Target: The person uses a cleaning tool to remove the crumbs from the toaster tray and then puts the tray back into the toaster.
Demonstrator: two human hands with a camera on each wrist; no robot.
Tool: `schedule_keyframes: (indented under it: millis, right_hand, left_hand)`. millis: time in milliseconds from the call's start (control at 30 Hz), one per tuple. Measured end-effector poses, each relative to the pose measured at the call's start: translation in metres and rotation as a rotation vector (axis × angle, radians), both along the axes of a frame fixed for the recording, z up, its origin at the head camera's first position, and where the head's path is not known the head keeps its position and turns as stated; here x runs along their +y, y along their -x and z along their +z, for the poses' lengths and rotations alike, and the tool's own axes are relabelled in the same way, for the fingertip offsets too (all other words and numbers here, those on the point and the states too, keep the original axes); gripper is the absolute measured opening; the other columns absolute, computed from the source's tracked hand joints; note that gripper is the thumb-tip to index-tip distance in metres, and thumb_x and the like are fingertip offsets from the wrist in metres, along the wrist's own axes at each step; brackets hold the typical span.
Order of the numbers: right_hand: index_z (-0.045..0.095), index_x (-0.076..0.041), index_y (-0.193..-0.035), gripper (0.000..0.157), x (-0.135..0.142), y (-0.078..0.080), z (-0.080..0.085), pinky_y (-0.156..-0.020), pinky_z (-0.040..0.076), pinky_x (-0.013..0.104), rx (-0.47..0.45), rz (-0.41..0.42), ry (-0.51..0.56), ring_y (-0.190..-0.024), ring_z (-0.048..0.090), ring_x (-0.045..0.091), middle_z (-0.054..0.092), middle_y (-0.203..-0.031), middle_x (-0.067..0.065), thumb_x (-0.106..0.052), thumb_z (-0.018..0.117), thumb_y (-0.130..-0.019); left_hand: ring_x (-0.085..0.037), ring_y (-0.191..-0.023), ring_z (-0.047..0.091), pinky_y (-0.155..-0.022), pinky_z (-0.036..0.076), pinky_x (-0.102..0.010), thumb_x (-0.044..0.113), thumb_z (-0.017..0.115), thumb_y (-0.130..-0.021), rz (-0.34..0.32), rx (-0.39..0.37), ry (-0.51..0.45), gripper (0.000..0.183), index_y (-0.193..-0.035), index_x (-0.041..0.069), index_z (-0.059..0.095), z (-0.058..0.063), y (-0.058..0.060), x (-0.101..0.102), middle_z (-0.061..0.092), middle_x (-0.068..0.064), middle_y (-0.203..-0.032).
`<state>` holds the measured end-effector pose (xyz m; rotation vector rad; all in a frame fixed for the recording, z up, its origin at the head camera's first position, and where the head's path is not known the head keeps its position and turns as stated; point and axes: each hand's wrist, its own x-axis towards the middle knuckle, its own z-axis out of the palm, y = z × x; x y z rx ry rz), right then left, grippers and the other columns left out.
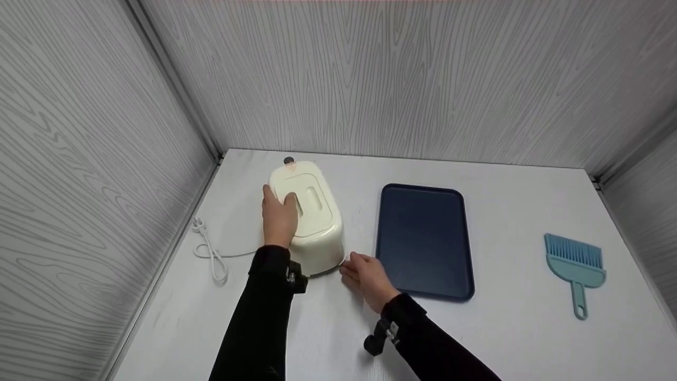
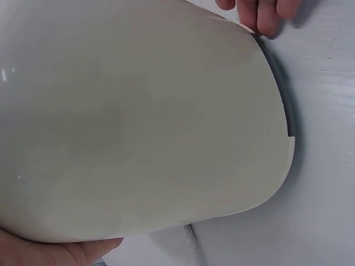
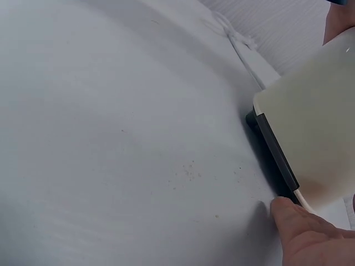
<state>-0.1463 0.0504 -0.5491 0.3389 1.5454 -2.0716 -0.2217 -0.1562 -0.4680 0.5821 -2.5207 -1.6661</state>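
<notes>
A cream toaster (image 1: 317, 217) stands on the white table with its two slots on top and a dark knob (image 1: 289, 160) at its far end. My left hand (image 1: 280, 217) grips its left side, thumb on top by a slot. At the near right lower corner, my right hand (image 1: 367, 278) pinches a thin pale edge (image 3: 302, 200) at the toaster's base; whether that belongs to a crumb tray is hard to tell. A dark strip (image 3: 277, 149) runs along the base beside it. The right fingertips (image 2: 267, 19) show at the top of the left wrist view.
A white cord with a plug (image 1: 199, 226) lies left of the toaster. Right of it is a dark blue tray (image 1: 423, 243), and farther right a teal hand brush (image 1: 576, 272). Small crumbs (image 3: 188, 172) dot the table near the base. Grey wood-grain walls enclose the table.
</notes>
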Motion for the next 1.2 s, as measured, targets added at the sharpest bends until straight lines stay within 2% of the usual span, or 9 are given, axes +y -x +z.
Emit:
schedule_keyframes:
  millis: [167,433,533,700,900,1200]
  right_hand:
    - [0.020,0.013,-0.158,0.060,-0.006,-0.002,0.000,-0.118,0.041,0.042,-0.044,-0.020,0.106,-0.148,0.038,0.040,0.035,-0.157,0.035,-0.024,0.038,-0.114]
    - [0.035,0.015,-0.147,0.053,-0.015,-0.005,-0.007,-0.117,0.043,0.044,-0.092,-0.104,0.200,-0.144,0.044,0.042,0.044,-0.150,0.035,-0.026,0.039,-0.114]
    - [0.036,0.016,-0.144,0.057,-0.017,-0.007,-0.009,-0.116,0.044,0.044,-0.103,-0.103,0.220,-0.143,0.046,0.042,0.045,-0.149,0.035,-0.032,0.041,-0.114]
    - [0.034,0.016,-0.148,0.069,-0.022,-0.009,-0.012,-0.114,0.046,0.042,-0.113,-0.086,0.223,-0.138,0.051,0.040,0.050,-0.144,0.033,-0.040,0.048,-0.110]
    - [0.041,0.014,-0.145,0.068,-0.023,-0.007,-0.016,-0.112,0.048,0.042,-0.144,-0.104,0.250,-0.134,0.056,0.038,0.055,-0.138,0.031,-0.042,0.053,-0.107]
    - [0.041,0.015,-0.148,0.071,-0.024,-0.008,-0.023,-0.116,0.043,0.043,-0.123,-0.060,0.353,-0.140,0.051,0.038,0.052,-0.146,0.032,-0.044,0.049,-0.108]
  left_hand:
    - [-0.030,-0.158,0.013,-0.129,0.015,-0.037,0.032,0.041,-0.109,0.015,0.009,0.006,0.076,-0.165,0.003,-0.002,0.001,0.001,0.001,0.012,-0.022,-0.171]
    - [-0.030,-0.159,0.011,-0.130,0.014,-0.039,0.033,0.041,-0.109,0.029,-0.012,0.002,0.076,-0.166,0.006,-0.003,0.001,0.000,0.001,0.009,-0.019,-0.172]
    - [-0.031,-0.159,0.011,-0.129,0.014,-0.039,0.034,0.041,-0.109,0.030,-0.018,0.005,0.076,-0.166,0.006,-0.002,0.002,0.000,0.001,0.009,-0.020,-0.172]
    - [-0.031,-0.159,0.011,-0.129,0.015,-0.039,0.036,0.041,-0.109,0.031,-0.026,0.008,0.077,-0.166,0.008,-0.003,0.002,-0.002,0.001,0.009,-0.019,-0.172]
    - [-0.030,-0.159,0.011,-0.129,0.015,-0.040,0.036,0.041,-0.109,0.027,-0.015,0.012,0.077,-0.166,0.007,-0.001,0.002,-0.003,0.003,0.010,-0.018,-0.172]
    - [-0.032,-0.158,0.013,-0.129,0.017,-0.040,0.034,0.041,-0.110,0.013,-0.001,0.010,0.076,-0.165,0.006,-0.003,0.001,-0.002,0.003,0.012,-0.022,-0.171]
